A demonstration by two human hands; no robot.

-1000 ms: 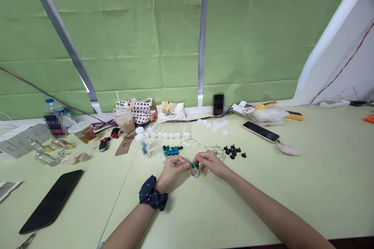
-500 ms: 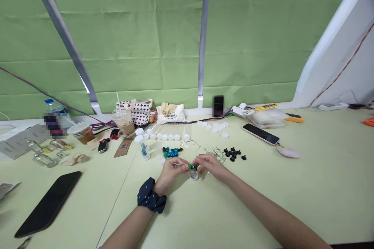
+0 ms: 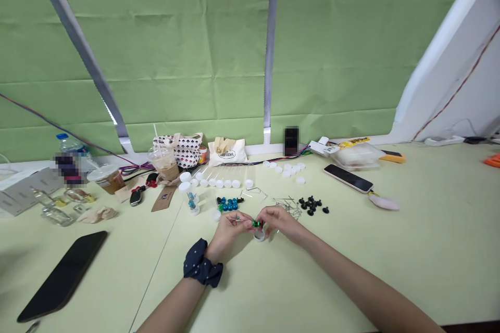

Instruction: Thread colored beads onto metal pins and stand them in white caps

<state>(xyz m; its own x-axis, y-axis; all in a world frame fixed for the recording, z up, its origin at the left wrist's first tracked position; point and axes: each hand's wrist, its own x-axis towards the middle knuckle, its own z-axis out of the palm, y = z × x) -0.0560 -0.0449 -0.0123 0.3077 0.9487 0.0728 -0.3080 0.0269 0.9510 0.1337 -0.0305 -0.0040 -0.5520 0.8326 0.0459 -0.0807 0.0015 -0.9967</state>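
Note:
My left hand (image 3: pixel 227 227) pinches a thin metal pin (image 3: pixel 238 218) that lies across its fingers. My right hand (image 3: pixel 280 219) is closed in a pinch on a small green bead (image 3: pixel 255 223), held between both hands at the pin's tip. Just below the bead a small white cap (image 3: pixel 259 235) lies on the pale green table (image 3: pixel 390 260). A dark blue scrunchie (image 3: pixel 202 270) is round my left wrist. Behind my hands lie blue beads (image 3: pixel 228 203), black beads (image 3: pixel 311 203) and a loose pile of metal pins (image 3: pixel 289 203).
Clear tubes with white caps (image 3: pixel 219 181) and loose white caps (image 3: pixel 285 168) lie further back. One phone (image 3: pixel 61 276) is at the near left, another phone (image 3: pixel 348 178) at the right. An iced drink cup (image 3: pixel 164 161), bags, bottles and cables line the green wall.
Both hands have stayed together on the pin and green bead, with only small finger movements. The view has shifted slightly.

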